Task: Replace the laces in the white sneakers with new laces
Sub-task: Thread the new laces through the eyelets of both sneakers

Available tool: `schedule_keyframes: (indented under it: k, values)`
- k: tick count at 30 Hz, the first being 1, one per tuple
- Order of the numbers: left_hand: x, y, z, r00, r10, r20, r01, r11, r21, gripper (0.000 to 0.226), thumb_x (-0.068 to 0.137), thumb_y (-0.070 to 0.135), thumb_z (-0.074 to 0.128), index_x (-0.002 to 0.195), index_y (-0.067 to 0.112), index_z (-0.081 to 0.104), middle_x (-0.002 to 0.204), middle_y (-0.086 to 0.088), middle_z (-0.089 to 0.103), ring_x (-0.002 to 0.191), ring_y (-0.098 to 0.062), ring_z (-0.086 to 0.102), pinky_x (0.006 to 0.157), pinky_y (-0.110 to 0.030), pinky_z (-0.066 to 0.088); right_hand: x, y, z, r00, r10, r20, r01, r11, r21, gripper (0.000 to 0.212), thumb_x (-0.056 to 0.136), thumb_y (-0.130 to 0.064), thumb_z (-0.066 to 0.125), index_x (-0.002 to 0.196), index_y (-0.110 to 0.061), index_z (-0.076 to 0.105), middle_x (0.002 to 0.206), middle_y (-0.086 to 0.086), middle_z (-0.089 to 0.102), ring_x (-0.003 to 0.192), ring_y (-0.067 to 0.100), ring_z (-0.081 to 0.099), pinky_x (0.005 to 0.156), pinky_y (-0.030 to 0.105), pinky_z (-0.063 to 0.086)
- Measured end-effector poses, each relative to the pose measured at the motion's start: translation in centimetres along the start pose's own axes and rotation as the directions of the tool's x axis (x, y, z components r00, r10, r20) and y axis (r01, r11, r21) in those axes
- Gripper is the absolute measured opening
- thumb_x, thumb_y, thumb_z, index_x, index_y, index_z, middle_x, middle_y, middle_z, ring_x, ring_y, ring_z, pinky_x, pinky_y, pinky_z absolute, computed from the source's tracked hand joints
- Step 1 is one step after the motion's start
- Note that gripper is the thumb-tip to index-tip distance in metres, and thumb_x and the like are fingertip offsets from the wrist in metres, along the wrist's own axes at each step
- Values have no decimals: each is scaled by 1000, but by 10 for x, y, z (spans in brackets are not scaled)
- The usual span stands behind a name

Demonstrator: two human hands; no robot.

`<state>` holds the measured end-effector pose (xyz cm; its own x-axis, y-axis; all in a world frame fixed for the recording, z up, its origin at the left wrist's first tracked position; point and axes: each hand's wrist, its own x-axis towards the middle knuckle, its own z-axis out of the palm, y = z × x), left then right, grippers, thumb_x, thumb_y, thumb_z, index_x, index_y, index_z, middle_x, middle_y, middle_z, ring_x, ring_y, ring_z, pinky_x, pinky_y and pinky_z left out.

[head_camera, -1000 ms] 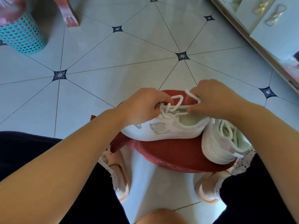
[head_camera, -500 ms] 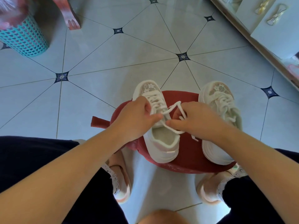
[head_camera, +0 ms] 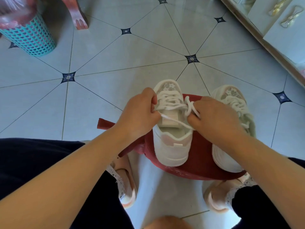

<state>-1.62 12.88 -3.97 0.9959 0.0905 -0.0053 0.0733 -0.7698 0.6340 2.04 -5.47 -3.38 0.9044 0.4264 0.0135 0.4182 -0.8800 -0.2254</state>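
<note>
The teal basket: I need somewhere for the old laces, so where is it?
In the head view the teal basket stands on the tiled floor at far upper left, beside a pink furniture leg.

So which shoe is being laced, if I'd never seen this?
Find the red stool on the tiled floor. Two white sneakers sit on it; it's the left sneaker, with both hands pulling its lace. The right sneaker is untouched.

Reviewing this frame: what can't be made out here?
- Head view: the right sneaker is partly covered by the right hand.
- Where the lace ends: hidden inside the left hand and right hand.
- Basket contents: blurred, cut by the edge.
</note>
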Motion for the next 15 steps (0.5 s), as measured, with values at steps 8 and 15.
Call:
schedule_keyframes:
  k: [8,15]
  values:
    - [5,4,20,999,-38,-12,37,996,-85,17,80,9,56,85,15,41,62,8,46,56,-9,42,57,-25,38,-6,11,6,994,56,98,-65,994,89,36,91,-36,49,62,-17,44,66,-3,44,55,14,44,49,28,31]
    - [1,6,20,992,120,-28,-118,990,75,27,84,17,58,110,20,52,91,6,48,72,-11,48,61,-24,40,-4,19,-22,958,170,230,-243,908,340,14,79,-34,69,82,-21,64,74,-6,62,65,5,57,60,18,44]
